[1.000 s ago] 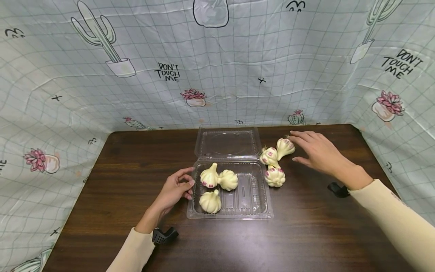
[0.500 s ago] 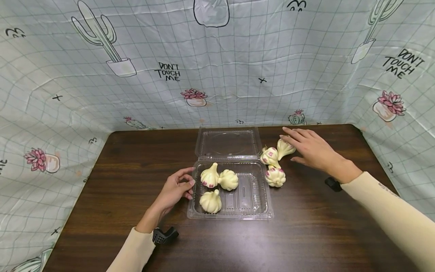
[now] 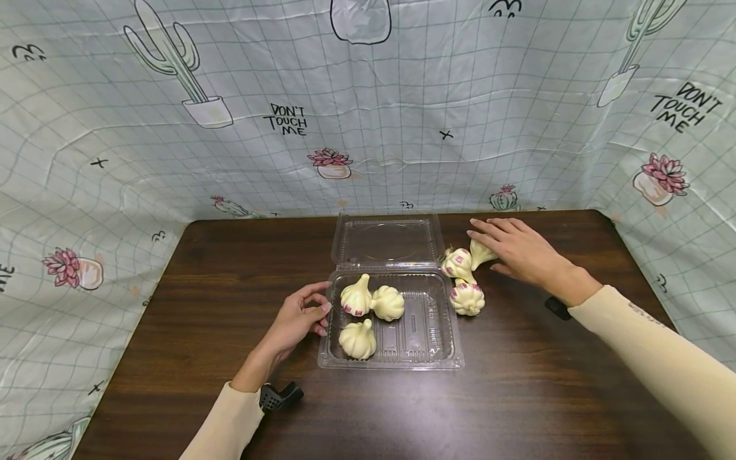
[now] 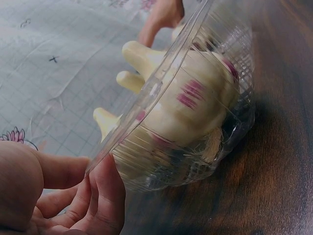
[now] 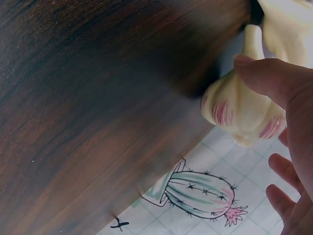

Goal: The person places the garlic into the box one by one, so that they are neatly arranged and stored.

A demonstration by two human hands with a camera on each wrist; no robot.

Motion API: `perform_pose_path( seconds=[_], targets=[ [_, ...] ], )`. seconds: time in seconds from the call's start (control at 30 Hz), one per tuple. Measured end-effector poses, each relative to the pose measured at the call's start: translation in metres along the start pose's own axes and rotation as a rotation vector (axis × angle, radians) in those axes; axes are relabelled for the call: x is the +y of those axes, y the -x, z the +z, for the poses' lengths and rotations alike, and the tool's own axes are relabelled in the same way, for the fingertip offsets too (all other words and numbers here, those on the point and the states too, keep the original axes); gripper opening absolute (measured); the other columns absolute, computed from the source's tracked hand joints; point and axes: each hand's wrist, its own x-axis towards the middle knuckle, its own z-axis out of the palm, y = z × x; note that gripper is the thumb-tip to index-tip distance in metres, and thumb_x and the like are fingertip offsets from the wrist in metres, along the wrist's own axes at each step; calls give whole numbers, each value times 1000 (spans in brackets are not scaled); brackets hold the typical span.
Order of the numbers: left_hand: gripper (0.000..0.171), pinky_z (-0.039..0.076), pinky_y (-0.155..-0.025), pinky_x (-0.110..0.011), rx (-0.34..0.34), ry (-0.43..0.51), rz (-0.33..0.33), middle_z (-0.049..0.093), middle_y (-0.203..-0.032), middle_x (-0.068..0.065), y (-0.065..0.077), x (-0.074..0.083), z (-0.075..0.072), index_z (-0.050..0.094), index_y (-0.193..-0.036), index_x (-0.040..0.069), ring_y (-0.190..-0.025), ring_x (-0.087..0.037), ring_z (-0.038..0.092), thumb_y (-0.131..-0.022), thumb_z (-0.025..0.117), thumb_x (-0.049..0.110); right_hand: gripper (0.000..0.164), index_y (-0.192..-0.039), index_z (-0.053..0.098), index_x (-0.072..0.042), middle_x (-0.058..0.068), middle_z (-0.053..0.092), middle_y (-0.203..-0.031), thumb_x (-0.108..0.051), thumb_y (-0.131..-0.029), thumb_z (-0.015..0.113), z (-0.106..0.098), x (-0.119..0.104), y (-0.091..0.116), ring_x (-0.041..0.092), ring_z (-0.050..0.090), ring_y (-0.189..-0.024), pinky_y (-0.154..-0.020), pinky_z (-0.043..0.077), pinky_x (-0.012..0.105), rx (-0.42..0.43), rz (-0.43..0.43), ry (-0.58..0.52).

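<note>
Cactus-print cloth (image 3: 230, 51): rises behind the clear container (image 3: 391, 366), probably hung to screen off the surroundings
Dark wooden table (image 3: 402, 409): lies beneath the clear container and extends around it, giving a flat base
Clear container: sits flat, its lid (image 3: 385, 239) folded to the far side, apparently so that the tray is reachable from above
Right hand (image 3: 523, 252): poised over the far bulb (image 5: 239, 107), right of the clear container; thumb and visible fingers stand apart, and firm contact cannot be told
Left hand (image 3: 296, 319): thumb and fingers pinch the clear container's left rim, likely to stop the light plastic shifting
Inner garlic bulbs (image 3: 388, 303): three, in the clear container's left part, held in by its walls
Outer garlic bulbs (image 3: 467, 299): three, including the far bulb, clustered at the clear container's right edge, seemingly for easy reach
Lettering (image 3: 285, 119): "DON'T TOUCH ME" on the cloth behind the clear container, repeated farther right; no brand is legible
Sleeve mark (image 3: 646, 313): right of the clear container, too small to read
</note>
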Motion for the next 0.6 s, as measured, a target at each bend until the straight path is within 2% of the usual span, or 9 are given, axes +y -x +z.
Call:
perform_pose_path(
  seconds=[0.27,0.47,0.6],
  targets=[
    [50,58,-59,-21,-2,2,3,56,-103,-6,0,-1,0,41,-154,-11,-70,-9,58,-107,55,-5,90,-150,57,-1,19,55,-154,-25,-73,98,0,0,-1,42,55,-134,-110,46,57,-50,0,31],
    [50,58,-59,-20,-1,1,7,56,-103,-6,0,0,0,41,-154,-11,-70,-8,58,-107,55,-5,87,-146,60,-1,18,60,-148,-34,-74,97,5,3,-2,42,57,-131,-109,47,58,-17,-4,-5],
    [49,58,-59,-20,1,-1,8,56,-103,-6,0,0,0,41,-154,-11,-70,-8,58,-106,55,-6,86,-142,63,0,18,64,-143,-34,-71,98,9,5,-1,42,58,-128,-106,48,59,9,1,-34]
  ],
)
